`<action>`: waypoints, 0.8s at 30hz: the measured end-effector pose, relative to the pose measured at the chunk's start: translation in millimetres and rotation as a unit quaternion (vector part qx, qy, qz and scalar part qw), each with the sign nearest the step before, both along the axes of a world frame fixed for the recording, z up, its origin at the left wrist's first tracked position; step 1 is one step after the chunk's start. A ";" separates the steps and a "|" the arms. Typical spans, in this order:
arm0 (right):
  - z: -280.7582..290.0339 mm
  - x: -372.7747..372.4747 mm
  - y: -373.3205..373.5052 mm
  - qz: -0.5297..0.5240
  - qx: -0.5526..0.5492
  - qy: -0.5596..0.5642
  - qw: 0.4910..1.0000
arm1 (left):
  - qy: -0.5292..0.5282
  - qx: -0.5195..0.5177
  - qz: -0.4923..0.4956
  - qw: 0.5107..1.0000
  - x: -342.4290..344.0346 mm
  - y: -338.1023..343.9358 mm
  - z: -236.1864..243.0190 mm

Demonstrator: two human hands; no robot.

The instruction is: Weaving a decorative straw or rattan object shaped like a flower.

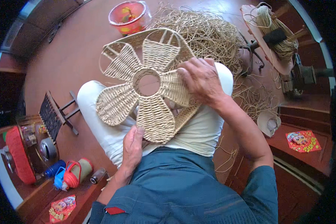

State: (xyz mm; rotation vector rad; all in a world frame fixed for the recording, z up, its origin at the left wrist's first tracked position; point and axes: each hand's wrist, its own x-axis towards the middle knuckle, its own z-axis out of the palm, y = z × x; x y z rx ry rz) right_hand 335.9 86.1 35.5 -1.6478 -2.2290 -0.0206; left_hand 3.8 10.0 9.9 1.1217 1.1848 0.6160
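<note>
LOG: woven flower here, across the lap | right hand clamped on its right petal, hiding the tip | left hand at the bottom petal, fingers partly tucked away, grip impossible to tell | woven band ducking behind upper petals | strand heap beyond, near edge covered by the weave

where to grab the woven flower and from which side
Probably by the woven flower's left petal, pinched at its rounded outer edge from the left: it is filled with weave, juts outward and no hand covers it. The upper petals look less suited, with open frame at their outer ends; the right hand covers part of the right petal.
</note>
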 end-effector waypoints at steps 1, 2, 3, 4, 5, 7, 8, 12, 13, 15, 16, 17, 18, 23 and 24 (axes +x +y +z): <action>-2.3 -0.4 -1.6 -0.051 -0.021 0.042 0.998 | 0.016 0.024 -0.028 0.999 -2.7 2.1 -2.4; -3.8 -2.8 -4.0 -0.044 -0.022 0.044 0.998 | 0.033 0.046 -0.056 0.997 -4.0 4.1 -4.6; -5.5 -3.4 -5.2 -0.060 -0.004 0.066 0.996 | 0.007 0.015 -0.033 0.999 0.5 11.5 0.6; -3.3 -4.7 -6.7 -0.076 0.012 0.089 0.993 | 0.009 0.012 -0.028 0.999 -0.5 20.1 5.2; -0.8 -4.4 -6.6 -0.077 0.025 0.082 0.993 | 0.031 0.034 -0.007 0.999 -4.5 32.0 7.8; 3.0 -15.1 -11.8 -0.075 0.015 0.055 0.996 | 0.031 0.068 0.076 0.994 -13.3 58.8 11.8; 5.8 -18.1 -18.9 -0.084 0.011 0.017 0.996 | -0.001 0.079 0.131 0.988 -12.0 77.5 9.6; -1.9 -61.4 -59.6 -0.121 0.017 0.150 0.981 | -0.030 0.039 0.149 0.988 -20.4 141.7 26.7; 2.1 -64.1 -63.4 -0.131 0.000 0.162 0.978 | -0.058 0.003 0.131 0.990 -26.0 149.9 23.7; 3.0 -67.3 -63.7 -0.143 -0.010 0.157 0.977 | -0.056 -0.012 0.127 0.990 -30.2 156.7 20.3; 4.9 -70.0 -63.3 -0.151 -0.014 0.148 0.977 | -0.060 -0.021 0.126 0.990 -30.3 161.0 19.2; 12.8 -77.6 -63.7 -0.157 0.000 0.181 0.971 | -0.036 -0.005 0.124 0.992 -32.1 165.3 20.0; 15.3 -82.2 -64.5 -0.167 -0.004 0.181 0.969 | -0.034 -0.010 0.114 0.993 -36.8 171.7 19.4; 20.9 -92.9 -67.9 -0.167 -0.012 0.190 0.967 | -0.081 -0.064 0.028 0.994 -32.8 204.0 31.4; 20.6 -94.2 -66.9 -0.158 -0.017 0.191 0.969 | -0.056 -0.034 -0.019 0.998 -32.8 211.5 36.4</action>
